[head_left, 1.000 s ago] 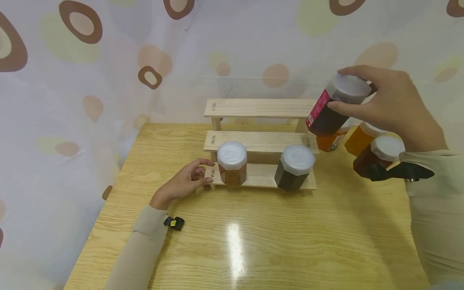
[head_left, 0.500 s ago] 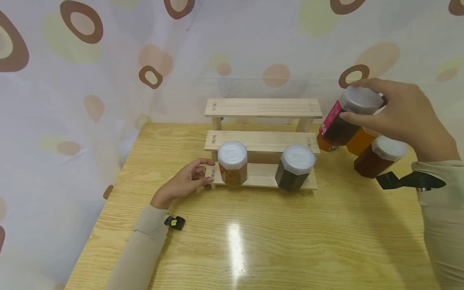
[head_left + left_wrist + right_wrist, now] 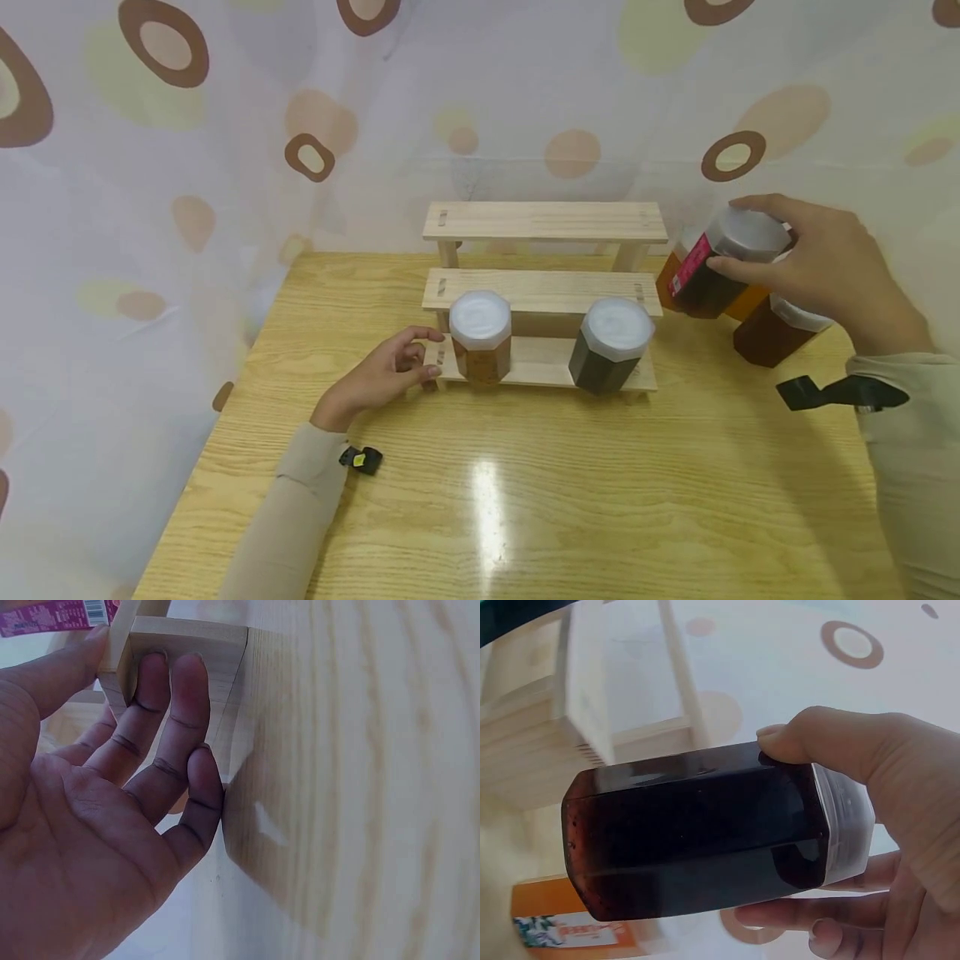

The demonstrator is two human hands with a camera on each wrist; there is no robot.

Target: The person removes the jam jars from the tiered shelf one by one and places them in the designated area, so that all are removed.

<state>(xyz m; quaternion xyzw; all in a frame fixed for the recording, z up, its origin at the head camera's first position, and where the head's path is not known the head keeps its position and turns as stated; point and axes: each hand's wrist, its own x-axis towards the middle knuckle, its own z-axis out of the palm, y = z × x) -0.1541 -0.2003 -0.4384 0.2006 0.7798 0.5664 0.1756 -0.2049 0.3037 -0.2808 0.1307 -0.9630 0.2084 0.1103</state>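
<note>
My right hand (image 3: 832,262) grips a dark octagonal jar (image 3: 708,287) around its whitish lid, thumb on one side and fingers on the other. In the right wrist view the dark jar (image 3: 697,832) fills the middle, its base pointing left. Part of a pink label shows from the head. Orange jars (image 3: 667,279) stand right behind it, partly hidden. At the left end of a three-step wooden rack (image 3: 543,221), my left hand (image 3: 382,375) holds the lowest step. Its thumb lies on the plank's edge (image 3: 112,652), the other fingers curled beneath.
On the lowest step stand an amber jar (image 3: 482,337) at left and a dark jar (image 3: 611,346) at right. A reddish-brown jar (image 3: 772,333) stands under my right wrist. A patterned cloth (image 3: 525,100) hangs behind the wooden table (image 3: 585,492).
My right hand has carried the dark jar rightward and down, away from the rack and in among the orange jars. My left hand stays at the rack.
</note>
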